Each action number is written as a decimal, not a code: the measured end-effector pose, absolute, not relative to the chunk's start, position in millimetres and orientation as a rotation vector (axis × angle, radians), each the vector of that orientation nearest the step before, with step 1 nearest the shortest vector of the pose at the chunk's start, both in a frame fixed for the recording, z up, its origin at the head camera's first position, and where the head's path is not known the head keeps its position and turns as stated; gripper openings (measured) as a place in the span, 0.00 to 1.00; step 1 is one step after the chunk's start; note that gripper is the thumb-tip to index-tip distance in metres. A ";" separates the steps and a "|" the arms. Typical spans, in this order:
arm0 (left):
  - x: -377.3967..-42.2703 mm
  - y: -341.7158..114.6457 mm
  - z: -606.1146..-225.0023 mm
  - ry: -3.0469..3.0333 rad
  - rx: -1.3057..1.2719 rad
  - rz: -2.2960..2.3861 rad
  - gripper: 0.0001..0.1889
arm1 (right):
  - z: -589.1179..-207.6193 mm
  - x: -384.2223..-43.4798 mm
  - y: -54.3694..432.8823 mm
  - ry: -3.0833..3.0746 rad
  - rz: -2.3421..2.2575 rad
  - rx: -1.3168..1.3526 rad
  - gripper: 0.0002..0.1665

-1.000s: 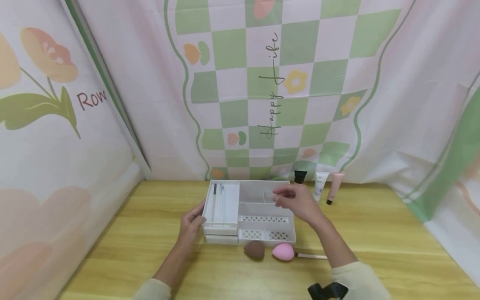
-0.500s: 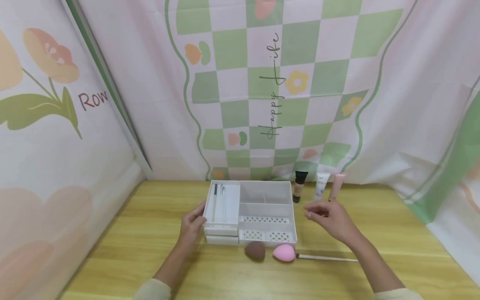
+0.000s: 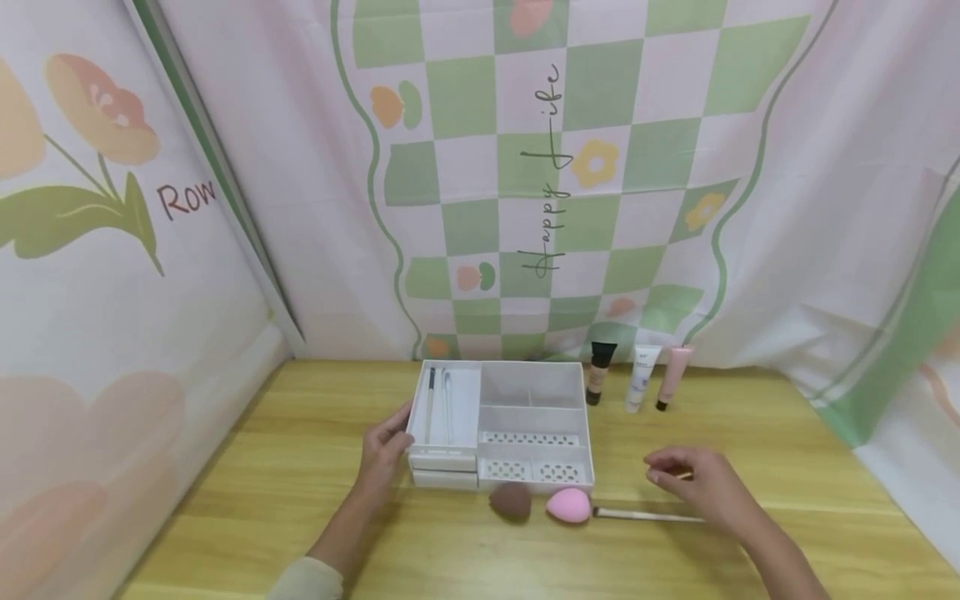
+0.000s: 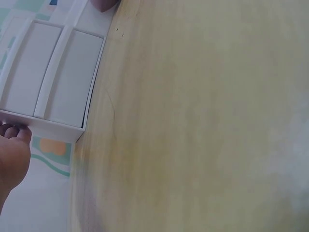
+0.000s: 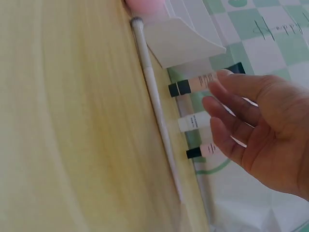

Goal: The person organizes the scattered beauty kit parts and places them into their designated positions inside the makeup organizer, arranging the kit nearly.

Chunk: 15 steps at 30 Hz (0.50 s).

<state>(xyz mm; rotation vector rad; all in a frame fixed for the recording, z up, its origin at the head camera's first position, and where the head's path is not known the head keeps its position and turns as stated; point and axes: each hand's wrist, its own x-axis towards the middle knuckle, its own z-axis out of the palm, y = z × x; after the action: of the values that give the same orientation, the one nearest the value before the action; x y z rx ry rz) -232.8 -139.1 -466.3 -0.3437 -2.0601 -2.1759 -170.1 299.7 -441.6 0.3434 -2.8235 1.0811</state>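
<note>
My left hand [image 3: 382, 450] rests against the left side of a white makeup organizer [image 3: 534, 407], its fingers touching the outer wall. That wall and the stacked drawers [image 4: 52, 72] show up close in the left wrist view. My right hand [image 3: 705, 483] holds nothing and hovers over the table with loosely bent fingers. Just below it lies a makeup brush [image 3: 648, 516] with a pale handle, also seen whole in the right wrist view. A pink makeup sponge [image 3: 569, 506] and a brown makeup sponge [image 3: 510, 502] lie before the organizer. Two slim tools [image 3: 438, 406] lie in its top-left tray.
Right of the organizer, a black-ended tube [image 3: 598, 373], a white tube [image 3: 641, 379] and a pink tube [image 3: 673, 379] stand along the back of the wooden table [image 3: 450, 550]. Patterned curtains [image 3: 525, 167] hang behind and at the sides.
My right hand has moved from over the organizer rightward and toward me, uncovering the tubes, and is now above the brush. The left hand has kept its place at the organizer.
</note>
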 end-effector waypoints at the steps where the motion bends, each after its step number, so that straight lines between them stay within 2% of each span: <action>1: -233.0 -139.1 -466.6 -2.065 -0.340 -2.174 0.32 | -443.7 -167.9 301.2 -2.843 1.081 0.325 0.13; 15: -233.5 -140.0 -465.9 -2.062 -0.337 -2.183 0.32 | -469.2 -155.1 320.7 -3.018 1.045 0.213 0.12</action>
<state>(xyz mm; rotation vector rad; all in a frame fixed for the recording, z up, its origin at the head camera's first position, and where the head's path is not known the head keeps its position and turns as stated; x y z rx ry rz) -233.5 -140.0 -465.9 -0.3370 -2.0623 -2.1827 -155.1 320.7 -469.2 0.2126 -3.0178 1.0445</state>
